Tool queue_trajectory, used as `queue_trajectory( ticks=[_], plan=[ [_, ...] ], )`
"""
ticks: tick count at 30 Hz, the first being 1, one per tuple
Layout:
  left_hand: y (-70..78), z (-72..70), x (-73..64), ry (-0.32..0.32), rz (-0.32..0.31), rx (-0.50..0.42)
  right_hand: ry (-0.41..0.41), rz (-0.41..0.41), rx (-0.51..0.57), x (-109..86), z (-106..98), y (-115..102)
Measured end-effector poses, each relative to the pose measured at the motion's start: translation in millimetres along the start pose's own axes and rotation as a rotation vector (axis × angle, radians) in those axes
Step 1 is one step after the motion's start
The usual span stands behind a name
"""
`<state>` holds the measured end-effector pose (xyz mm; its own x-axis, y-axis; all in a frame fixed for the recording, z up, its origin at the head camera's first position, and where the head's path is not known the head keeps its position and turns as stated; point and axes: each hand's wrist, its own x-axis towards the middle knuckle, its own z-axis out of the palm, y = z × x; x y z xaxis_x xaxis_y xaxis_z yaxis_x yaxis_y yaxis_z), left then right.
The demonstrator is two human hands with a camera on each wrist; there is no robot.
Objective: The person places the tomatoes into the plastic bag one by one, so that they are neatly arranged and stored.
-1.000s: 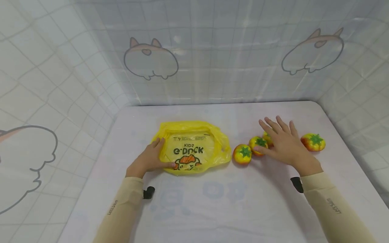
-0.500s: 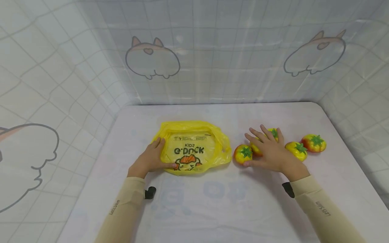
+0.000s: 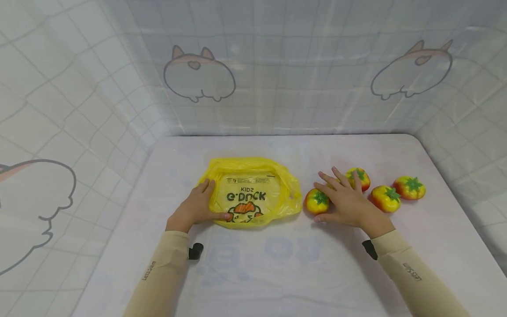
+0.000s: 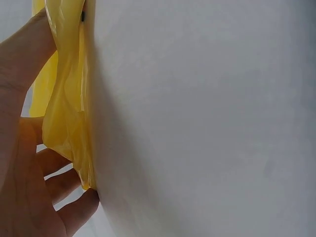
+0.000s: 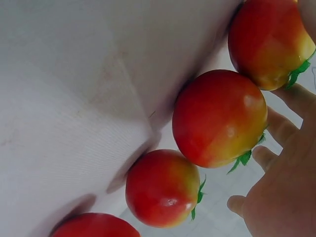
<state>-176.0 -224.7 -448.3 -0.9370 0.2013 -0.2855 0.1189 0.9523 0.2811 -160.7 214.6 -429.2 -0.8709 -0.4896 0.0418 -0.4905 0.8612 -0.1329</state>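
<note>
In the head view, a yellow plastic bag (image 3: 247, 193) with printed lettering lies flat, left of centre. My left hand (image 3: 194, 207) rests on its left edge, thumb along the near side and fingers spread. The left wrist view shows the crumpled bag edge (image 4: 69, 113) against these fingers. My right hand (image 3: 352, 204) hovers low with fingers spread over a row of red-yellow tomatoes with green tops. Its thumb is close to the leftmost tomato (image 3: 317, 201); another, mostly hidden, lies under the fingers. In the right wrist view the fingers lie behind a large tomato (image 5: 219, 118).
Right of the hand sit a rear tomato (image 3: 358, 178), a nearer one (image 3: 385, 199) and the rightmost tomato (image 3: 409, 188). All stand on a white-covered table (image 3: 257, 273). A tiled-print curtain (image 3: 277, 88) with animal drawings rises behind and at both sides.
My right hand has moved left across the tomatoes, uncovering those at the right and covering one near the left end. The left hand and the bag stay where they were.
</note>
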Motion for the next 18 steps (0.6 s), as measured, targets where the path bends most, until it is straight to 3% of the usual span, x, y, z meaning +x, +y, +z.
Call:
queue_trajectory(
  ticks=[18],
  plan=[
    [-0.6,2.3,0.8,-0.001,0.017,-0.005,0.012,0.002,0.001,0.6,9.6,7.2]
  ],
)
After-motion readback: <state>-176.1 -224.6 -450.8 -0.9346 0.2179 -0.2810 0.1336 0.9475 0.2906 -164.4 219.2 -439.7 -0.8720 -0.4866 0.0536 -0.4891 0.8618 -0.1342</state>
